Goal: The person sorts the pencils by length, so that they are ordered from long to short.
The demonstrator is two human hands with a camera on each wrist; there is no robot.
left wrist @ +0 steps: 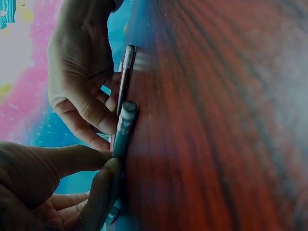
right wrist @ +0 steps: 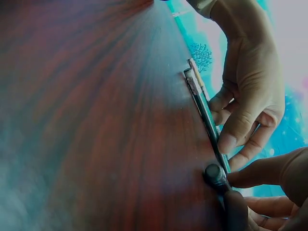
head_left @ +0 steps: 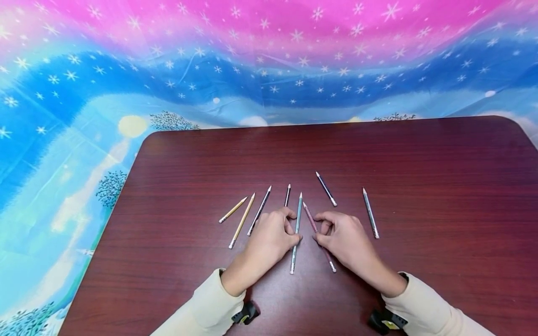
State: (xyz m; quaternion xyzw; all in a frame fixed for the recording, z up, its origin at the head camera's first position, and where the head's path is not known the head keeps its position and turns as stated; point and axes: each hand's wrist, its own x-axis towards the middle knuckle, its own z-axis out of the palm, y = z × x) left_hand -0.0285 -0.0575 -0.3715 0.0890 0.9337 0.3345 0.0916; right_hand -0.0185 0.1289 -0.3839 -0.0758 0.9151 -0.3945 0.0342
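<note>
My left hand (head_left: 273, 233) pinches a teal pencil (head_left: 299, 214) between thumb and finger, its eraser end toward me. To the right, a pink pencil (head_left: 309, 217) slants the other way, and my right hand (head_left: 344, 233) pinches it with thumb and index finger. The two pencils lie at or near the tabletop, with their sharpened tips close together. In the left wrist view the thumb and finger close on the teal pencil (left wrist: 122, 137) below its eraser. A short dark pencil (head_left: 287, 196) lies just beyond the left hand, its lower end hidden.
Left of the left hand lie a short yellow pencil (head_left: 233, 210), a longer yellow pencil (head_left: 242, 219) and a dark pencil (head_left: 262, 205). A dark blue pencil (head_left: 325, 189) and a grey-teal pencil (head_left: 371, 212) lie to the right. The reddish-brown table (head_left: 189, 158) meets a snowflake-printed cloth (head_left: 252, 46) behind.
</note>
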